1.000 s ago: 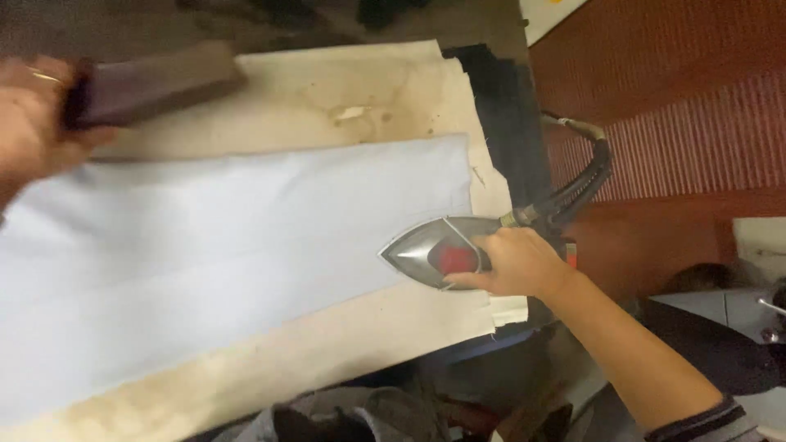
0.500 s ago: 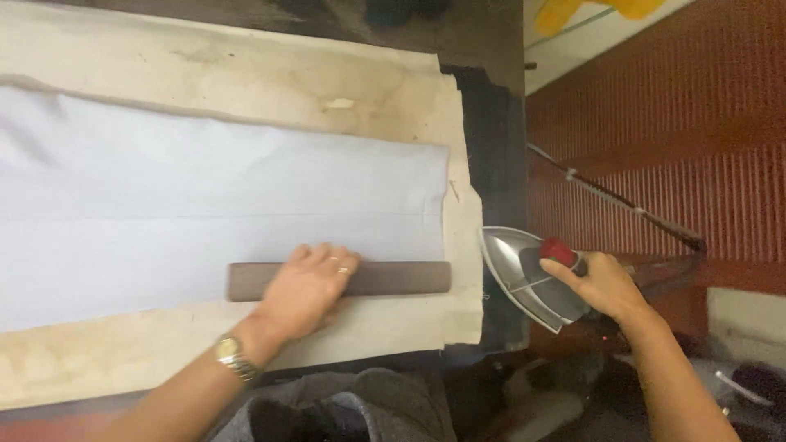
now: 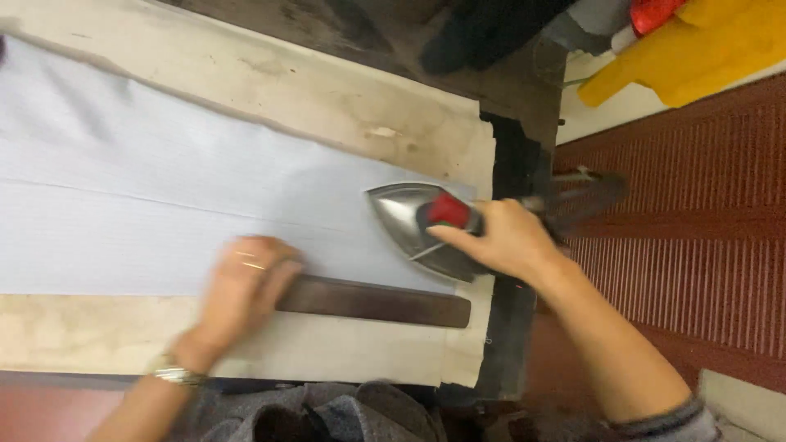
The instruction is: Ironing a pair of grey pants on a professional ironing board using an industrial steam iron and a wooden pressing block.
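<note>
Head view: right hand point(image 3: 503, 239) wraps its fingers around the handle of a silver iron point(image 3: 409, 223), which sits on the pale blue cloth point(image 3: 164, 205). Left hand point(image 3: 241, 286), blurred, presses flat, fingers together, on one end of a dark wooden bar point(image 3: 377, 301) lying along the cloth's near edge, just below the iron.

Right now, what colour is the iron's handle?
Red, on the silver metal iron under the right hand; head view.

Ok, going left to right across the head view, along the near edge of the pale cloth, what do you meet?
Wristwatch → left hand → dark wooden bar → iron → right hand → red ribbed floor.
</note>
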